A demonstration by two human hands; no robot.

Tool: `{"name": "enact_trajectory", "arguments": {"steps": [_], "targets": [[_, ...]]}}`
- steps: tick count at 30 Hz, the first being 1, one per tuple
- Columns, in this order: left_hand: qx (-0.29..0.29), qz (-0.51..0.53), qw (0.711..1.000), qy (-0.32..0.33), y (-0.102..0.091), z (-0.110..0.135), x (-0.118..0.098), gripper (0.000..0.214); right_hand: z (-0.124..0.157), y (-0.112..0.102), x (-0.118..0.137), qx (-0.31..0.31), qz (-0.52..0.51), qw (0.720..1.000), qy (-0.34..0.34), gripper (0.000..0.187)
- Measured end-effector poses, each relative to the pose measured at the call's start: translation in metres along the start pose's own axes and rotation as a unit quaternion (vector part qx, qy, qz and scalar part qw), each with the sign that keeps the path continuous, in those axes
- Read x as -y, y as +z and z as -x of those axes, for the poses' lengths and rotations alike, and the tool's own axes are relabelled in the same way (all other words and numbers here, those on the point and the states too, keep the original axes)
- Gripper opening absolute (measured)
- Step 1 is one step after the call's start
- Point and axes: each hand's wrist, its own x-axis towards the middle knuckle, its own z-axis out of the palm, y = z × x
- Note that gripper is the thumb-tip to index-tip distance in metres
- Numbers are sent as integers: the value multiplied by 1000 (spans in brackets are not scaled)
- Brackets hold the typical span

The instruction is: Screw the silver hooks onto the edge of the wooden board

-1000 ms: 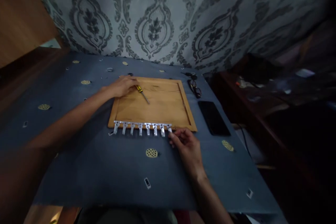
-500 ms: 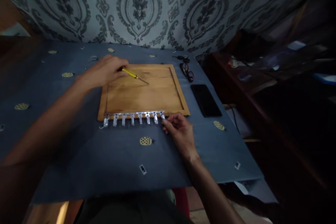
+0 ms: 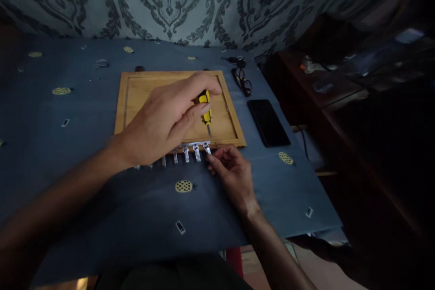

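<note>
My left hand (image 3: 173,115) is closed around the yellow and black handle of a screwdriver (image 3: 205,108). Its shaft points down toward the right end of a metal hook rail (image 3: 196,146). The rail lies along the near edge of a framed wooden board (image 3: 173,79), its several hooks hanging over toward me; my left hand and forearm hide part of its left side. With thumb and fingers, my right hand (image 3: 233,172) pinches the rightmost hook. Whether the screwdriver tip touches the rail, I cannot tell.
A black phone (image 3: 268,122) lies to the right of the board, with eyeglasses (image 3: 242,82) and keys (image 3: 238,60) behind it. Small metal pieces (image 3: 101,63) lie at the back left of the blue tablecloth (image 3: 136,217). A patterned curtain (image 3: 217,4) hangs behind the table.
My left hand has swung right and nearer with the screwdriver, which has turned from slanting to nearly upright above the rail's right end. My right hand keeps its hold on the hook.
</note>
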Motion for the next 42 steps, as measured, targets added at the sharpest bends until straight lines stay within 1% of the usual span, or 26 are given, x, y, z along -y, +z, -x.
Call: {"name": "enact_trajectory", "arguments": {"steps": [3,7,12,16,22,25,30,32,37,39,42], "targets": [[-27,-52,998,34,7,-1,0,28,1,-1,1,1,3,1000,7,31],[-21,-78,995,55,14,-1,0,30,1,-2,2,2,4,1000,9,30],[-29,-62,997,37,18,-1,-1,30,1,-2,3,3,-2,1000,7,28],[-25,-52,997,42,22,-1,-2,29,1,-1,3,6,-14,1000,12,26],[-14,-68,996,55,25,-1,-2,29,1,-1,2,5,-19,1000,1,26],[-13,-80,994,74,27,-2,0,29,1,-1,0,3,-16,1000,-1,25],[-37,-97,983,151,29,-2,4,29,0,-1,-2,8,-16,1000,-9,25],[-35,-103,980,166,28,-2,5,28,0,-1,-2,9,-14,1000,-12,23],[-8,-111,979,171,26,-1,2,29,1,-2,-2,16,-4,1000,-23,22],[-11,-105,979,172,27,-2,1,25,1,-3,-2,16,-1,1000,-26,23],[-31,-98,982,159,30,-4,1,22,0,-3,-2,14,0,1000,-28,23]]}}
